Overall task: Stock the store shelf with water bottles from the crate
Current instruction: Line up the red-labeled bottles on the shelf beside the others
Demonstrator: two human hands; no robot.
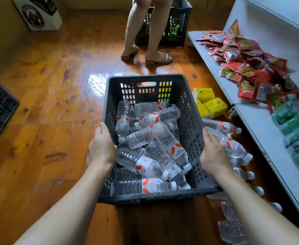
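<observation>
Below, both hands clasp a dark plastic crate [191, 110] by its side walls: the left hand [102, 147] curls over the left rim with the thumb inside, and the right hand [214, 152] wraps the right rim. Between the hands, loose water bottles [150, 137] with red-and-white labels lie jumbled in the crate. Just beyond the right hand, more bottles [233, 145] lie on the wooden floor [48, 103] beside the white shelf [262, 131], which holds red snack packets [242, 55] and green-labelled bottles [295, 131].
</observation>
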